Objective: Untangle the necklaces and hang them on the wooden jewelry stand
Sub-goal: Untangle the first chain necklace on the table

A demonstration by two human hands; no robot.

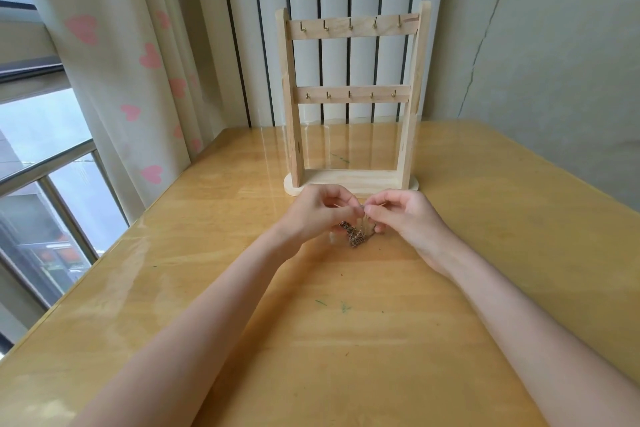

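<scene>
A tangled clump of thin gold-brown necklaces [355,236] hangs between my hands just above the table. My left hand [313,213] pinches a strand at its top left. My right hand [403,215] pinches the strands from the right, fingers curled. Both hands are close together, just in front of the wooden jewelry stand [353,97]. The stand is upright with two crossbars, each carrying several small brass hooks; no necklace hangs on them. Fine chain details are too small to tell apart.
The glossy wooden table [346,340] has a few green scribble marks. A white radiator is behind the stand, a heart-patterned curtain [138,62] and a window are at the left, and a grey wall is at the right.
</scene>
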